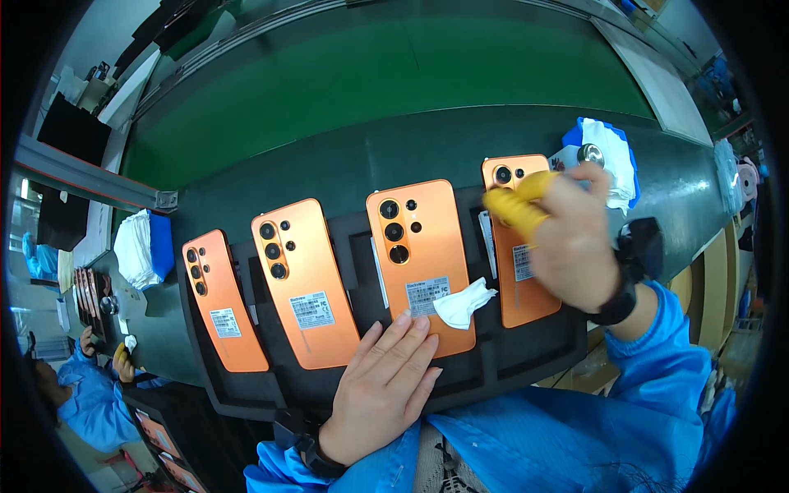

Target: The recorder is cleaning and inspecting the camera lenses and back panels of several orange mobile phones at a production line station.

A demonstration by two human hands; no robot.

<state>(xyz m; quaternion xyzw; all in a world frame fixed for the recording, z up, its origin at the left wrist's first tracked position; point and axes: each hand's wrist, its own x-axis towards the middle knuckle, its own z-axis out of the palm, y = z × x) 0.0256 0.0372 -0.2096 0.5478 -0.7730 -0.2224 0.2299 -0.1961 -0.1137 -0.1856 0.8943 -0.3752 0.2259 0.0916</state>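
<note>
Resting flat, the left hand (pixel 382 382) is touching the lower end of the third orange phone (pixel 436 238) from the left, near the front edge of the black tray (pixel 526 361); its fingers are lying extended and released. A crumpled white cloth (pixel 462 306) is covering that phone's lower right part, just beside the printed label (pixel 425 294). The right hand (pixel 571 238) is covering part of the rightmost phone (pixel 526 306), near the tray's right edge, and is wearing yellow finger covers (pixel 514 211). Blur is obscuring its grip — whether it is grasping anything cannot be told. Two more phones, the leftmost phone (pixel 226 300) and the second phone (pixel 300 246), are lying toward the tray's left edge. A blue box (pixel 634 191) is holding white wipes (pixel 610 141) near the counter's (pixel 345 164) right end.
</note>
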